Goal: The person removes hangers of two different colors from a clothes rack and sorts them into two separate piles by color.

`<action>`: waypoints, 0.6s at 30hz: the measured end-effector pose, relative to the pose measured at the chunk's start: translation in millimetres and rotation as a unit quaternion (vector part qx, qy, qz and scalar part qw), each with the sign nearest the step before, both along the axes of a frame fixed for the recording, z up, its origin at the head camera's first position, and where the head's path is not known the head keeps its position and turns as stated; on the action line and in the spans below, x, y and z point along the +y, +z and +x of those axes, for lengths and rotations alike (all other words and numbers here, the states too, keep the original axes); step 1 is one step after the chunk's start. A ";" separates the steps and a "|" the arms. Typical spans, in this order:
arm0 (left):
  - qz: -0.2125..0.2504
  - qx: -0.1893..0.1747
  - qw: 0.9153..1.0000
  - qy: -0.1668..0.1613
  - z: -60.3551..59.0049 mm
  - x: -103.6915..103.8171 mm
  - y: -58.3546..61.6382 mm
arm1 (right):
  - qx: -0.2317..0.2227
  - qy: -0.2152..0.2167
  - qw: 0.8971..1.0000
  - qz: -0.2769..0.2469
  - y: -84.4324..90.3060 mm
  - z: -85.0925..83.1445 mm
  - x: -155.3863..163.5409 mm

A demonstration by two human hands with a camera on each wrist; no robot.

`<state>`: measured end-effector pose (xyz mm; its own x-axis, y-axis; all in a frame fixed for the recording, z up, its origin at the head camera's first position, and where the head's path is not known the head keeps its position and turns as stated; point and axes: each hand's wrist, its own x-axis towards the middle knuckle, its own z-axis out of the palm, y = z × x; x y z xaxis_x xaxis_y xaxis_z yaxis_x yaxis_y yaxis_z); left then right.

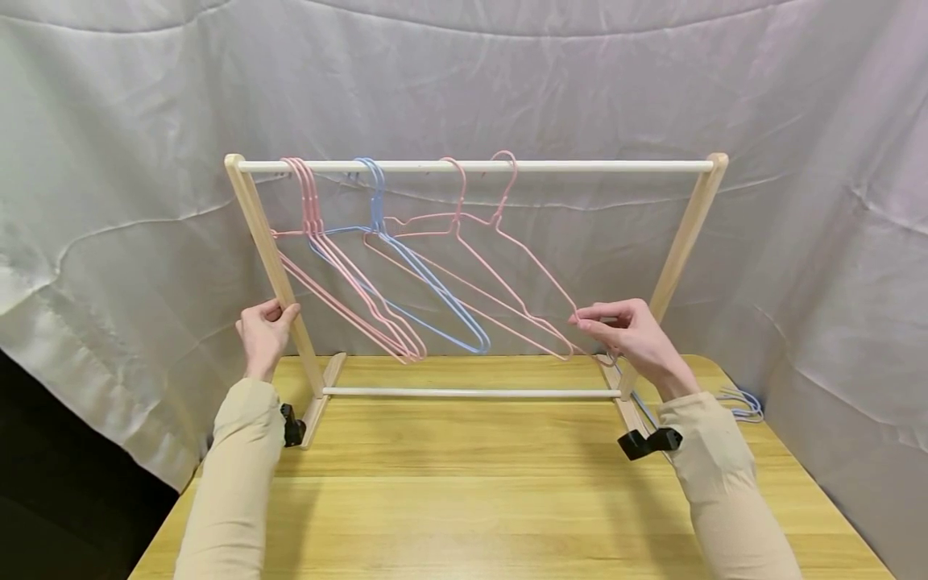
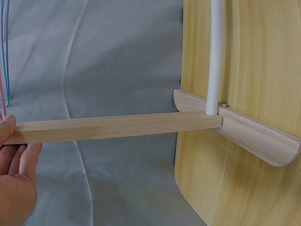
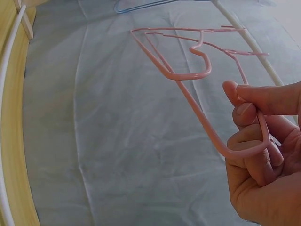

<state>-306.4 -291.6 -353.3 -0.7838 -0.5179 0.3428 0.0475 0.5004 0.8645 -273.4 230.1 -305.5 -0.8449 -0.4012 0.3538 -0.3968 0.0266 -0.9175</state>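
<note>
A wooden clothes rack with a white top rail (image 1: 616, 166) carries pink and blue wire hangers. My left hand (image 1: 263, 334) grips the left wooden post (image 2: 117, 127) about midway up, thumb on the near face. At the other side, my right hand (image 1: 645, 342) pinches the lower right corner of the rightmost pink hanger (image 3: 201, 117), whose hook stays over the rail. Just left of it hangs another pink hanger (image 1: 461, 197). Further along are blue hangers (image 1: 377, 201), then several pink hangers (image 1: 312, 211) bunched near the left post.
The rack's right post (image 1: 685, 234) rises behind my right hand. A lower white bar (image 1: 471, 392) joins the wooden feet close over the tabletop (image 1: 464, 507). Blue hangers (image 1: 747, 409) lie at the table's right edge. Grey cloth (image 1: 819, 121) hangs behind.
</note>
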 end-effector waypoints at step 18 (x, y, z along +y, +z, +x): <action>-0.001 0.004 1.000 0.004 -1.3 -0.9 -1.4 | 0.037 0.014 0.996 -0.078 -19.0 5.7 7.7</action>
